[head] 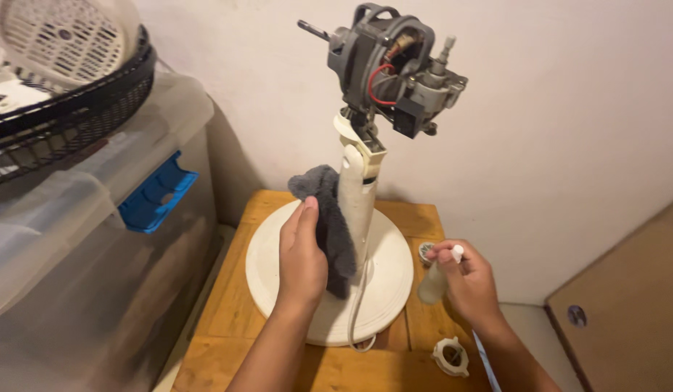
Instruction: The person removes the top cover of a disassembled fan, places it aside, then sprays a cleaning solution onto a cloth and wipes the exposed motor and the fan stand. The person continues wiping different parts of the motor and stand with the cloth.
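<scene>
Left hand (pixel 302 258) presses the grey cloth (pixel 329 221) flat against the fan's stand column (pixel 356 210); wipe lengthwise, steadily. Right hand (pixel 468 284) pinches a small spray bottle (pixel 434 279).

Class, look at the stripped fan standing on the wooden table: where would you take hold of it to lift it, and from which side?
Probably the upright cream column, taken from the right, since the left hand and grey cloth cover its left. The exposed motor on top is irregular, with wires.
</scene>
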